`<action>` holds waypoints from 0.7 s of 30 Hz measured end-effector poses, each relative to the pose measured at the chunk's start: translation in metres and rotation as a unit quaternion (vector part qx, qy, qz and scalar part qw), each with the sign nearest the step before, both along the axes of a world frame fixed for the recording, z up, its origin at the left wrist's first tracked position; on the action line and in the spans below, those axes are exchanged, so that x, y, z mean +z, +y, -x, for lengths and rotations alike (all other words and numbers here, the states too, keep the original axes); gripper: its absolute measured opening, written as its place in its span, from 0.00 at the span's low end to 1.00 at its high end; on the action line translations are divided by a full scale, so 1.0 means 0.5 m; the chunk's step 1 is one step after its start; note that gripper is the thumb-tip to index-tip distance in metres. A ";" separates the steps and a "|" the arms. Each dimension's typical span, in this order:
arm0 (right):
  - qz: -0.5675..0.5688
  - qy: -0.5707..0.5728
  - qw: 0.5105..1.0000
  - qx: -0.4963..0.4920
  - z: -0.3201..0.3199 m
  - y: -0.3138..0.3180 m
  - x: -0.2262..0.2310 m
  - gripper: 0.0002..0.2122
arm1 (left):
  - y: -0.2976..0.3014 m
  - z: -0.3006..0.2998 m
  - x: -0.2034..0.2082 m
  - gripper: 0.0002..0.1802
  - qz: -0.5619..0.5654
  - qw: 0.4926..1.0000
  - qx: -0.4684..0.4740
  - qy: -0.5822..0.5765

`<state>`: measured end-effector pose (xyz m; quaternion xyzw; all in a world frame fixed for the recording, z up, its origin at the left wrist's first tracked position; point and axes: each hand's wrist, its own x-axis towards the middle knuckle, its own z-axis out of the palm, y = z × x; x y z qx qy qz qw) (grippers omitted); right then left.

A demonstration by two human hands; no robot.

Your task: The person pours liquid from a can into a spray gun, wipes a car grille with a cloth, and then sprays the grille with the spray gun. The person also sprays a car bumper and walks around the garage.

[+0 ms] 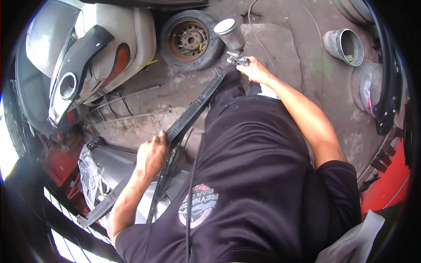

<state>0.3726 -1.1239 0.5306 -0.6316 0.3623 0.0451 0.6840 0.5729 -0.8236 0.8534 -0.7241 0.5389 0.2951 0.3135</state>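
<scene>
My right hand (255,70) is closed round the handle of a spray gun (237,58), whose grey cup (231,36) with a pale lid stands above it. In my left hand (152,152) is a long dark plastic trim strip (193,111), its fingers wrapped over the edge. The strip slants from the lower left, past my forearm, up to a tip near my knees and the spray gun. A gap separates that tip from the gun. Part of the strip is hidden behind my left hand and forearm.
A rusty wheel with a tyre (191,40) lies ahead on the concrete floor. Left of it are car bumpers (127,26). A grey bucket (344,47) lies on its side at the right, near a dark bumper (388,87). A thin hose (322,74) trails across the floor.
</scene>
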 end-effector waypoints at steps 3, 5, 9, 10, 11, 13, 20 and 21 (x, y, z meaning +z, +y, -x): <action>0.016 -0.021 0.999 0.030 0.012 0.016 -0.035 0.12 | -0.029 -0.002 0.083 0.31 -0.074 0.995 -0.060 -0.005; 0.007 -0.025 0.999 0.039 0.014 0.027 -0.042 0.12 | -0.041 -0.007 0.128 0.34 -0.088 0.991 -0.101 -0.001; 0.000 -0.014 0.999 0.039 0.002 0.032 -0.029 0.13 | -0.093 -0.001 0.213 0.32 -0.138 0.976 -0.165 -0.030; 0.007 -0.019 0.999 0.033 0.001 0.031 -0.022 0.13 | -0.108 -0.004 0.224 0.31 -0.155 0.971 -0.177 -0.034; 0.015 -0.025 0.999 0.026 0.002 0.029 -0.016 0.13 | -0.120 -0.006 0.226 0.31 -0.153 0.968 -0.194 -0.032; -0.019 -0.003 0.999 0.041 0.005 0.032 -0.011 0.14 | -0.143 -0.025 0.211 0.29 -0.144 0.961 -0.234 -0.026; 0.011 -0.012 0.998 0.053 0.041 0.040 0.003 0.16 | -0.229 -0.153 0.044 0.16 -0.071 0.948 -0.309 0.018; 0.018 -0.010 0.999 0.033 0.048 0.047 -0.007 0.16 | -0.243 -0.166 0.039 0.15 -0.057 0.948 -0.312 0.025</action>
